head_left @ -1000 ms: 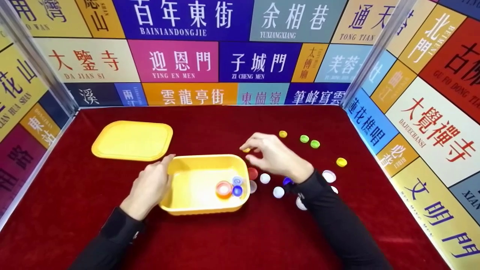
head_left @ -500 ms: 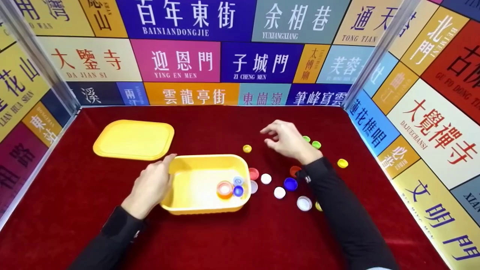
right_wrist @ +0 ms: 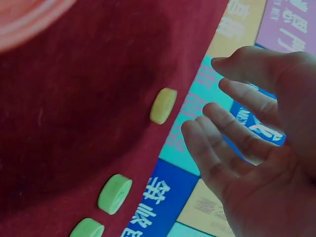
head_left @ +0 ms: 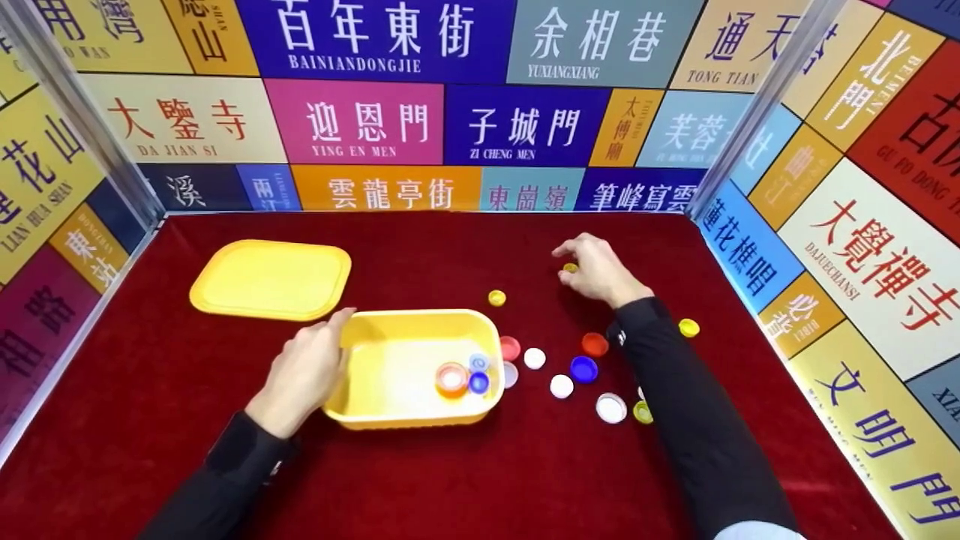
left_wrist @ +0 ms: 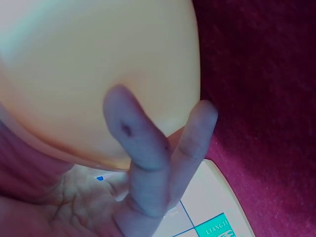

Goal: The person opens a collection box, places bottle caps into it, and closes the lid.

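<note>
My left hand [head_left: 304, 375] grips the left end of a yellow plastic box [head_left: 412, 420]. In the left wrist view, one finger [left_wrist: 140, 143] lies against the box wall [left_wrist: 158, 49]. Inside the box are an orange bottle cap [head_left: 451, 392], a dark blue cap [head_left: 478, 383] and a pale blue cap [head_left: 478, 363]. My right hand [head_left: 600, 271] hovers over a small yellow cap [head_left: 571, 268] at the back right. Its fingers are bent loosely, apart from that yellow cap [right_wrist: 163, 106] in the right wrist view. Two green caps [right_wrist: 115, 194] lie nearby, hidden in the head view.
A yellow lid [head_left: 271, 279] lies behind the box at left. One yellow cap [head_left: 496, 298] sits behind the box's right end. Red [head_left: 595, 344], blue [head_left: 583, 369], white [head_left: 611, 408] and other caps lie scattered right of the box. Printed panels [head_left: 525, 124] wall the table.
My right hand has moved right and back, from the yellow cap near the box to another yellow cap. The near cap stays on the cloth. My left hand keeps its place on the box.
</note>
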The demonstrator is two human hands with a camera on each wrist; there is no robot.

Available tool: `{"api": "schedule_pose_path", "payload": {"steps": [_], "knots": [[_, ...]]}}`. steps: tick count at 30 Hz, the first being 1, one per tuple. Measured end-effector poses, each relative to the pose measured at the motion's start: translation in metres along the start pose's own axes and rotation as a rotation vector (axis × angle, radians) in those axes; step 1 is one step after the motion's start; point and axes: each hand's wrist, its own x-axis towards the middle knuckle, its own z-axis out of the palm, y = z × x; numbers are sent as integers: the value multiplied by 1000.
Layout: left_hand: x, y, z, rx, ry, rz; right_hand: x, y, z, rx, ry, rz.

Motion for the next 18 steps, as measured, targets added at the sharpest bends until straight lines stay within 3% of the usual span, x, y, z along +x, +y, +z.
{"api": "schedule_pose_path", "payload": {"steps": [7, 18], "knots": [[1, 1, 1, -5, -21, -22, 3, 11, 4, -49, -42, 45], [0, -1, 1, -4, 10, 19, 4, 12, 8, -50, -56, 84]]}}
